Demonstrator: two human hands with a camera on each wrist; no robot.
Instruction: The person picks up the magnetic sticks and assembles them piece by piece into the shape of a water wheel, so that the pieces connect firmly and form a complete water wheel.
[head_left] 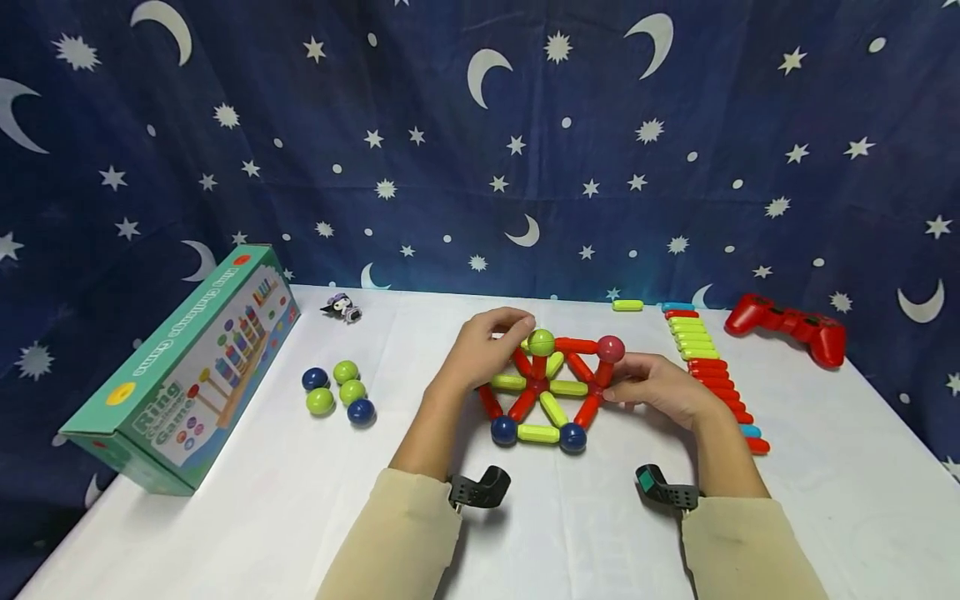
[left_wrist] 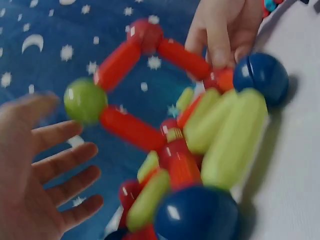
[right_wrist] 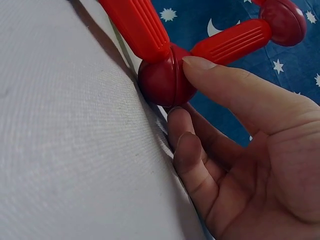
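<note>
Frame [head_left: 567, 388] sits in the middle of our white tabletop [head_left: 315, 517], wide and flat at its foot, with two red uprights [head_left: 603, 374] rising from it. With our right hand [head_left: 660, 387] we pinch a low red ball [right_wrist: 162, 82] between thumb and fingers, a hold that probably steadies the corner under one upright and leaves the rest uncovered. Our left hand [head_left: 480, 348] grips nothing: its fingers spread loosely beside the green ball [head_left: 542, 342] on the other upright, and we cannot tell whether the thumb touches it. That nearness looks like guarding, since the ball perches high. A red crossbar [head_left: 576, 345] links it to the top red ball [head_left: 611, 349], so the two likely brace each other. Two blue balls [head_left: 504, 430] at the near edge seem to broaden the foot.

Spare balls [head_left: 320, 402] lie to our left and a row of sticks [head_left: 696, 345] to our right, perhaps sorted for easy reach. The box [head_left: 217, 367] and controller [head_left: 787, 327] stand well apart, seemingly to give us room.
</note>
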